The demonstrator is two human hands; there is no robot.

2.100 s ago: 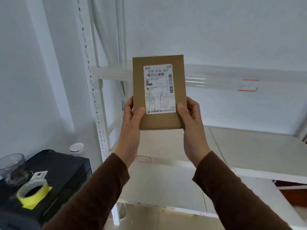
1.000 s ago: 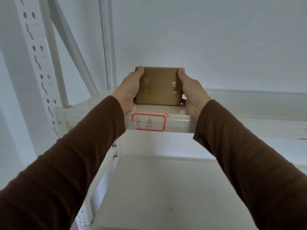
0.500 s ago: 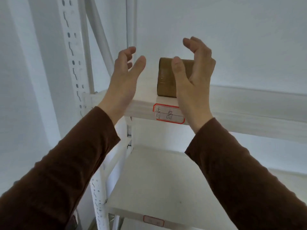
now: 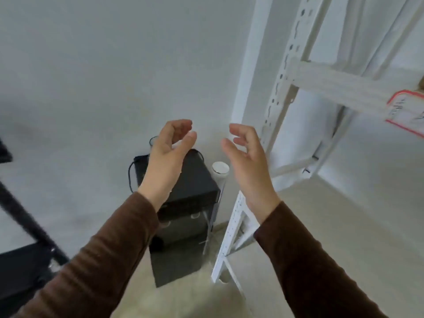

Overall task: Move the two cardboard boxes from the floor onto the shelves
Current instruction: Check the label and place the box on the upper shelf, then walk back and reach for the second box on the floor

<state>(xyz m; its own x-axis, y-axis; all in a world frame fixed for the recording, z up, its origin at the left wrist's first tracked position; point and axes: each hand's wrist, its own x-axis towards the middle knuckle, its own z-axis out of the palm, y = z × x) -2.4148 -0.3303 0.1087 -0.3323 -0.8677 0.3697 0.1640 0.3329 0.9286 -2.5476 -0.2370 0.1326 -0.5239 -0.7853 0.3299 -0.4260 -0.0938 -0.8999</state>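
My left hand point(image 4: 168, 157) and my right hand point(image 4: 249, 161) are raised side by side in mid-air, palms facing each other, fingers curled and apart, holding nothing. They hang to the left of the white shelf unit point(image 4: 332, 88). Only a sliver of brown at the far right edge, the cardboard box point(image 4: 421, 84), shows on the upper shelf above a red-bordered label point(image 4: 407, 111). The second cardboard box is out of view.
A black cabinet point(image 4: 183, 191) stands against the wall below my hands, with a white round-topped item point(image 4: 220, 171) beside it. The shelf's perforated white upright point(image 4: 275, 111) runs just right of my right hand. A dark frame point(image 4: 20, 226) sits at the left edge.
The box was set on the upper shelf and both hands let go. My view has since swung left and down, so the shelf and box slid to the right edge.
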